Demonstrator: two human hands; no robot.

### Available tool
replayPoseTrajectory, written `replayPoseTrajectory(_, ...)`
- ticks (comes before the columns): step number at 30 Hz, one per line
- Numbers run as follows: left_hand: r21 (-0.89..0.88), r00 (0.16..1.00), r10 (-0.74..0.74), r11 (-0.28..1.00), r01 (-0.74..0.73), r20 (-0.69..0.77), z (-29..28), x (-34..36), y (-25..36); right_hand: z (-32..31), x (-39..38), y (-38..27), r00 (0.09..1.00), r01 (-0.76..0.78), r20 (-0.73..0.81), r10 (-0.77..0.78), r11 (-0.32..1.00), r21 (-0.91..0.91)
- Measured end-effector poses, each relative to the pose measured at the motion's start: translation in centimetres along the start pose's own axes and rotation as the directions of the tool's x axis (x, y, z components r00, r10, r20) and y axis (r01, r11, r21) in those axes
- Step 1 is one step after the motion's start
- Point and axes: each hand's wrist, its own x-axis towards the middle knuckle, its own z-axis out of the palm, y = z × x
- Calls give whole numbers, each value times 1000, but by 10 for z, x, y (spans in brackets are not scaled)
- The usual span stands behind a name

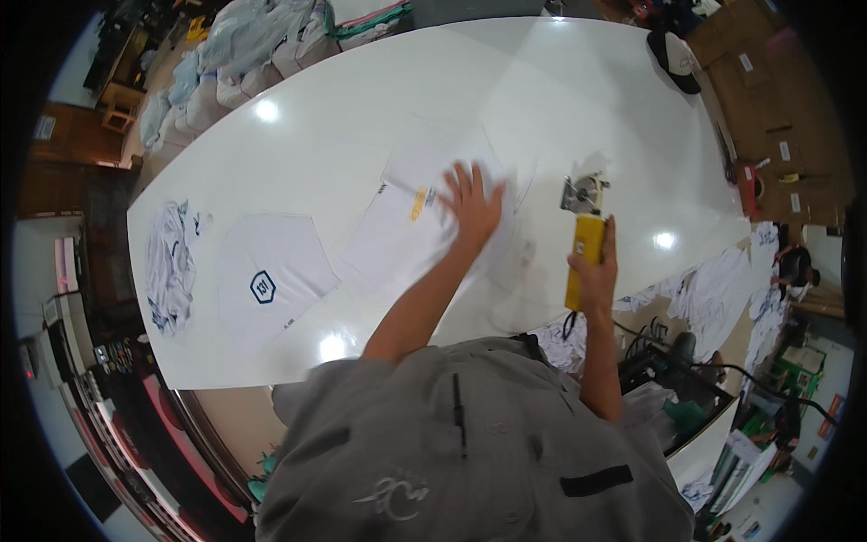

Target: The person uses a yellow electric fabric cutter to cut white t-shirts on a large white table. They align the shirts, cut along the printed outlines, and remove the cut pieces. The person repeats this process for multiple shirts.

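Note:
My left hand (474, 206) lies over a white fabric piece (393, 237) with its fingers spread and a little blurred. A yellow print and a small dark mark show on that piece beside my fingers. To the right, my right hand (599, 278) is wrapped round the yellow body of an electric rotary fabric cutter (590, 237). Its metal blade end points away from me, over the white table (560, 99), to the right of the fabric. Left of my left forearm, another white fabric piece (248, 248) with a dark blue hexagonal print lies flat.
Crumpled white cloth (172, 275) lies at the table's left end. A cap (673, 61) rests at the far right corner, near cardboard boxes (750, 90). Wrapped bundles (262, 45) line the far left edge. White scraps (713, 294) and a black cable (768, 390) are at lower right.

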Motion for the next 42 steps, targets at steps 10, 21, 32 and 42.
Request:
replayPoseTrajectory(10,377,721,693,670,-639,-10,-118,145,-37,-61,-116,41,942,-297,-171,290,955,-19)
replayPoseTrajectory(21,412,765,590,649,-640,258,-78,135,-44,15,-176,44,962,-247,-124,244,969,-16)
replayPoseTrajectory(32,546,833,527,655,-523,165,-107,17,-119,71,-205,34,988,-106,-141,64,943,-314)
replayPoseTrajectory(42,222,853,453,831,-510,261,-139,-175,-151,63,-248,46,989,-96,28,142,790,-606)
